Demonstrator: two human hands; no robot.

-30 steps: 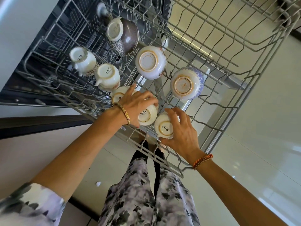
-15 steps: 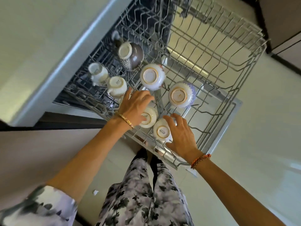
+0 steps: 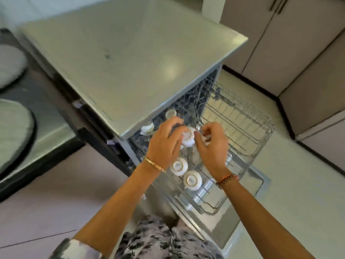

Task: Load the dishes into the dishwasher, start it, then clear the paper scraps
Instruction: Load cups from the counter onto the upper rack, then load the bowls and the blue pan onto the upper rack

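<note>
Both hands have been drawn back from the two front cups toward the middle of the rack since the earlier frames, and the view has been pulled up and away, so that the dishwasher top now fills much of the picture. Fingers of the left hand (image 3: 166,141) are curled over a white bowl (image 3: 189,137), which lies upside down with its ringed foot showing, and the bowl is held between that hand and the right hand (image 3: 211,144). The right fingers are bent against the bowl's right edge; whether they truly pinch it or only touch cannot be told (the frame is blurred by motion).

Nearer the body, two small white cups (image 3: 178,166) and (image 3: 192,180) sit upside down in the front row of the pulled-out wire rack (image 3: 248,128), just beside each other. Farther in, under the edge of the dishwasher top (image 3: 130,58), another cup (image 3: 170,114) and a white piece (image 3: 148,128) can be made out.

Loading appears to be the step in hand, with this bowl being settled or shifted among the prongs. Next, the bowl would need to be seated firmly and let go, and the rack pushed in before the door can be shut and the machine started. Paper scraps are not seen here.
</note>
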